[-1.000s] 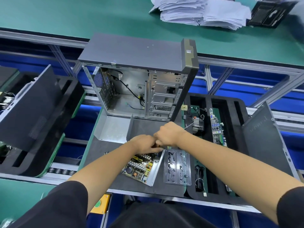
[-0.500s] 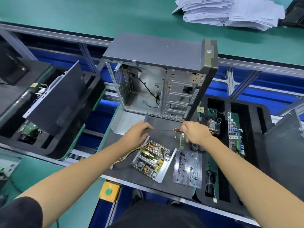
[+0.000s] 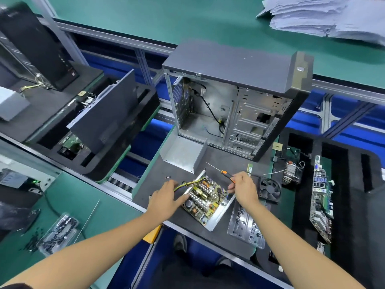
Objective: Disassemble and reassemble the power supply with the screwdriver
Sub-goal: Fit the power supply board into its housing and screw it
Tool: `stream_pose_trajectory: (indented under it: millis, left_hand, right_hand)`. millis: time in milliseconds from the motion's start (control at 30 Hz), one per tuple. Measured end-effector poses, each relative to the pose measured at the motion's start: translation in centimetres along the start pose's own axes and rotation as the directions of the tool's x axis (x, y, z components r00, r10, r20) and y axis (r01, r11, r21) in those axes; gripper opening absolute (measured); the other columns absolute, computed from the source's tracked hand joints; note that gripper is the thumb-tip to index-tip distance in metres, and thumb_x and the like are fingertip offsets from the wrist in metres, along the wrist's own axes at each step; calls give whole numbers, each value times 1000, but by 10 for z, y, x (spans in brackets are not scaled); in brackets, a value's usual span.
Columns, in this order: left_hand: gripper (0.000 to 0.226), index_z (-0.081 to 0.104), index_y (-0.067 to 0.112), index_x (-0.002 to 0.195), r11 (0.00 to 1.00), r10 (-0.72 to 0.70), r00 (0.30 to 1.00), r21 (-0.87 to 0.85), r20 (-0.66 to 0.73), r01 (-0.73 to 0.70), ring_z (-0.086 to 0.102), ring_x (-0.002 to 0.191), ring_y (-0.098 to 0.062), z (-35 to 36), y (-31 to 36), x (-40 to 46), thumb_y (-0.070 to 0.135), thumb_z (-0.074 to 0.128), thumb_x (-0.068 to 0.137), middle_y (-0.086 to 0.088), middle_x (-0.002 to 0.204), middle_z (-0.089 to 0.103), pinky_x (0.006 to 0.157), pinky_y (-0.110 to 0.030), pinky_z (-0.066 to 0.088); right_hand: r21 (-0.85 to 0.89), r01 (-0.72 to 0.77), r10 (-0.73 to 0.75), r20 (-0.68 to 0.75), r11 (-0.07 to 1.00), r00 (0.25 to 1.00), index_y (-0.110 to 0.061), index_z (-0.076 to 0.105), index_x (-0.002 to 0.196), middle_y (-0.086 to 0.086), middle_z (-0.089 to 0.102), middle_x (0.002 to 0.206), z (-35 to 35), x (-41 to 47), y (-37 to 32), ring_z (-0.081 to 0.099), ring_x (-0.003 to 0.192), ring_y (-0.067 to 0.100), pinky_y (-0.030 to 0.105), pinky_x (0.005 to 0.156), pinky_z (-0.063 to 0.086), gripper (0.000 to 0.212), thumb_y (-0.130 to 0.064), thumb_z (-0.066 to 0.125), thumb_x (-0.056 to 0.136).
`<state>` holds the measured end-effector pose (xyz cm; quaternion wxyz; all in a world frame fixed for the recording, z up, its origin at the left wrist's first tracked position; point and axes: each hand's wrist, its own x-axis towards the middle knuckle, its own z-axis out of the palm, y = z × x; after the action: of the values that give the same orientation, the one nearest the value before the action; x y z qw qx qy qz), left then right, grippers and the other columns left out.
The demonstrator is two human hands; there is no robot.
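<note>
Slipping is the main risk from here, in my judgement: the opened power supply [image 3: 206,200] lies loose on the dark mat [image 3: 220,161] nearest the person, its circuit board bare inside the metal tray, and a driver tip that skids off a screw could gouge a component or flick the screw away. The left hand [image 3: 166,200] lies flat against the unit's left side, fingers nearly straight and spread, thumb against the tray edge beside the yellow and black wire bundle [image 3: 188,183]; it steadies rather than grips. The right hand [image 3: 242,188] curls its fingers round the orange-and-black handle of the screwdriver [image 3: 220,171], whose thin shaft points up and left, clear of the board. Two loose screws [image 3: 167,177] sit on the mat just beyond the left hand and could roll off. Farther back lies the removed metal cover [image 3: 183,152], then the open computer case [image 3: 235,103].
</note>
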<state>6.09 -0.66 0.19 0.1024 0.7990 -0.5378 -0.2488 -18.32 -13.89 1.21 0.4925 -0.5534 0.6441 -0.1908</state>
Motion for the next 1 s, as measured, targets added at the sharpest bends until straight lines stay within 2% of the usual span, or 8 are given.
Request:
stream_pose_trajectory:
  millis: [167, 333, 433, 533, 700, 833, 933, 1000]
  left_hand:
    - [45, 43, 31, 131, 997, 61, 998, -40, -2, -61, 61, 106, -16, -3, 0, 0, 62, 48, 98, 12, 125, 51, 83, -39, 51]
    - [37, 55, 33, 120, 939, 262, 959, 255, -106, -229, 64, 82, -20, -41, 14, 24, 59, 36, 102, 8, 108, 54, 63, -38, 53]
    - [39, 58, 39, 115, 870, 379, 925, 353, -38, -343, 64, 79, -21, -72, 39, 59, 65, 35, 99, 8, 103, 55, 61, -37, 51]
    - [32, 62, 39, 112, 778, 461, 883, 438, 87, -450, 64, 85, -21, -93, 71, 100, 60, 41, 101, 9, 102, 57, 62, -35, 47]
    - [28, 61, 33, 120, 500, 587, 782, 666, 208, -553, 64, 100, -23, -94, 109, 151, 49, 44, 104, 4, 114, 59, 79, -35, 38]
    - [22, 61, 29, 120, 416, 571, 773, 715, 276, -562, 62, 107, -24, -77, 122, 174, 39, 47, 106, -1, 115, 59, 82, -35, 33]
    - [22, 64, 27, 119, 315, 569, 768, 785, 294, -533, 60, 112, -25, -67, 121, 181, 36, 50, 105, -2, 117, 61, 86, -35, 38]
    - [21, 64, 26, 120, 310, 573, 767, 790, 290, -530, 54, 118, -26, -57, 121, 183, 33, 52, 103, -1, 120, 62, 88, -35, 40]
  right_hand:
    - [-29, -15, 14, -34, 999, 999, -21, 60, 92, -3, 68, 66, 13, -6, 8, 65, 51, 8, 44, 74, 57, 25, -23, 38, 102]
    - [-53, -96, 85, -177, 994, 981, -31, 57, 91, -9, 70, 71, 27, -10, 0, 69, 76, 20, 42, 81, 53, 25, -28, 34, 101]
    - [-10, -164, 156, -267, 986, 951, -27, 57, 97, -6, 70, 80, 38, -11, -9, 67, 84, 26, 43, 82, 53, 25, -28, 33, 102]
    - [-30, -208, 185, -350, 978, 918, -22, 57, 100, 1, 69, 87, 45, -7, -14, 65, 82, 28, 37, 70, 52, 23, -30, 36, 102]
    - [-47, -218, 182, -394, 975, 901, -26, 55, 95, -4, 65, 79, 48, -7, -14, 63, 77, 25, 33, 64, 46, 6, -31, 58, 94]
    - [-50, -235, 191, -436, 971, 880, -23, 54, 94, -1, 67, 78, 50, -4, -11, 64, 74, 26, 32, 61, 46, 6, -29, 57, 95]
    - [-76, -258, 195, -460, 963, 866, -24, 53, 96, -2, 65, 76, 52, -3, -9, 62, 72, 25, 32, 62, 46, 7, -31, 56, 96]
    - [-84, -271, 199, -478, 959, 855, -25, 52, 97, -3, 63, 73, 54, -3, -7, 61, 70, 25, 32, 61, 45, 7, -31, 56, 96]
